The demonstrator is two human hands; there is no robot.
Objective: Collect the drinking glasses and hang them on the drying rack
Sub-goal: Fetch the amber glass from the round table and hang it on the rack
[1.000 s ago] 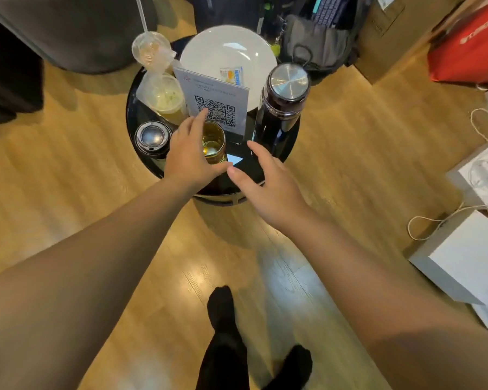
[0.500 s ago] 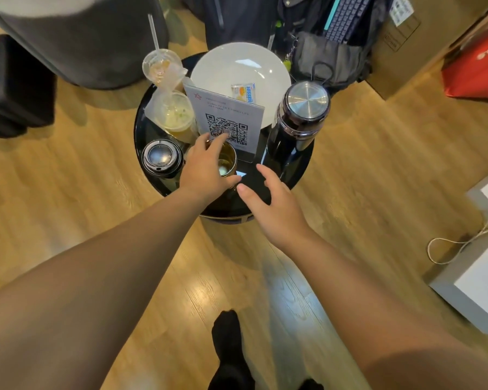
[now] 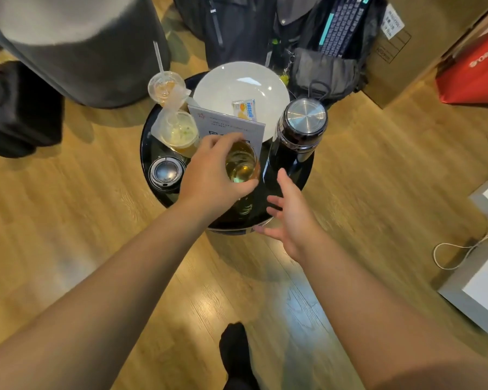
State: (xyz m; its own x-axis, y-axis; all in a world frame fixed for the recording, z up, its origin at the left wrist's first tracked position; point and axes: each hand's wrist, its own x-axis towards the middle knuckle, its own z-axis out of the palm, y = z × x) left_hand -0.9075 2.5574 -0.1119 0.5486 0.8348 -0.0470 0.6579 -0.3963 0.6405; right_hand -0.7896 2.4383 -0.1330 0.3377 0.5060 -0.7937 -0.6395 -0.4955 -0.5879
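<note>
A clear drinking glass [image 3: 241, 164] with yellow liquid in it is held above the small round black table [image 3: 304, 175]. My left hand [image 3: 212, 175] is wrapped around the glass from the left, thumb below and fingers over the far rim. My right hand [image 3: 289, 218] hovers open with fingers spread at the table's near right edge, holding nothing. No drying rack is in view.
On the table stand a tall black flask with a steel lid [image 3: 297, 136], a white plate [image 3: 241, 88] with a small packet, a QR-code card [image 3: 226, 122], two plastic cups [image 3: 166, 85] and a black lidded cup [image 3: 166, 173]. Bags, boxes and a grey seat surround it on the wooden floor.
My left hand has closed around the glass and lifted it slightly toward me. My right hand stays open beside it.
</note>
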